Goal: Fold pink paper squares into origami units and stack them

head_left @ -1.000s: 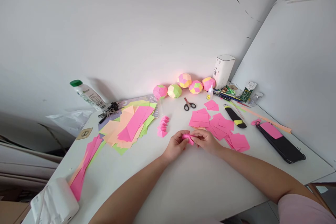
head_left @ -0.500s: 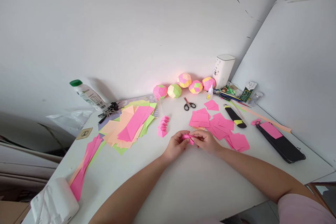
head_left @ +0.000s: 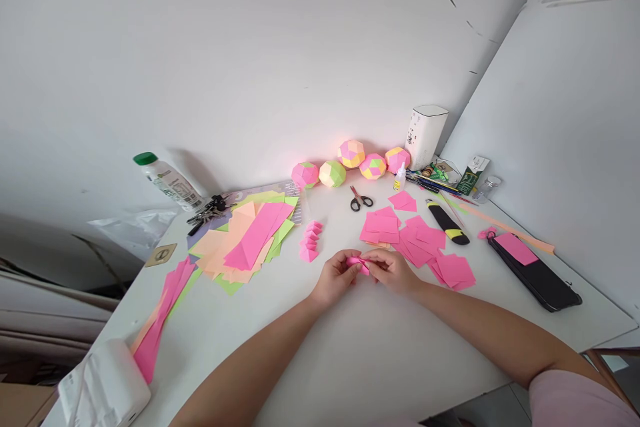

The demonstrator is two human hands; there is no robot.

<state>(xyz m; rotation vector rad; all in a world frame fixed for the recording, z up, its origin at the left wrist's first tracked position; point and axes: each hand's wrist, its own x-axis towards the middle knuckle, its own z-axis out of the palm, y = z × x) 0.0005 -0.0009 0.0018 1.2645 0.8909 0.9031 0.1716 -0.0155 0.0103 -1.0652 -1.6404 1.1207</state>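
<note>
1. As folded pink pieces (head_left: 309,252) line up left of the scissors (head_left: 356,197), a nudge could scatter them.
2. Left hand (head_left: 339,275) pinches pink paper (head_left: 365,270) on the scissors' near side; uneven pressure could skew folds.
3. Right hand (head_left: 395,269) grips its other end; overpulling might tear it.
4. Pink squares (head_left: 425,240) right of the scissors could slide if brushed.

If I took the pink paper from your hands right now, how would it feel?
The pink paper would probably feel very light, being small and pinched by fingertips of the left hand and right hand. It may hold some shape, as it looks folded. Pulling could crease it, since both hands grip it.
</note>
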